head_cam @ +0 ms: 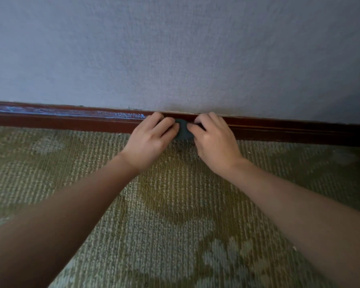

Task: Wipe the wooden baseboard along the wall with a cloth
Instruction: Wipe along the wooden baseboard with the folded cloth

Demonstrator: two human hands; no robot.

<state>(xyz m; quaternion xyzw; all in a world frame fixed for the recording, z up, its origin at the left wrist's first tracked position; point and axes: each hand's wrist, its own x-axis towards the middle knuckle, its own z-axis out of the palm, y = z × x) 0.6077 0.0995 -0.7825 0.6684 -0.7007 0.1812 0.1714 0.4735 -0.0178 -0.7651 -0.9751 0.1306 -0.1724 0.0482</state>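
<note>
left hand (152, 140): fingers curling over the left edge of the cloth, pressing it at the baseboard
right hand (213, 140): fingers curling over the cloth's right edge, gripping it too
cloth (183, 130): dark teal, bunching small between both hands, sitting against the baseboard face, lower edge touching carpet
baseboard (71, 121): dark red-brown wood, running along the wall foot, streaky sheen showing left of the hands
wall (175, 55): pale, textured
carpet (175, 204): green, looped, patterned

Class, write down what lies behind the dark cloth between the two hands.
Behind the cloth runs the wooden baseboard, seen on both sides of it. The stretch right behind the cloth is covered by it, the left hand and the right hand.
</note>
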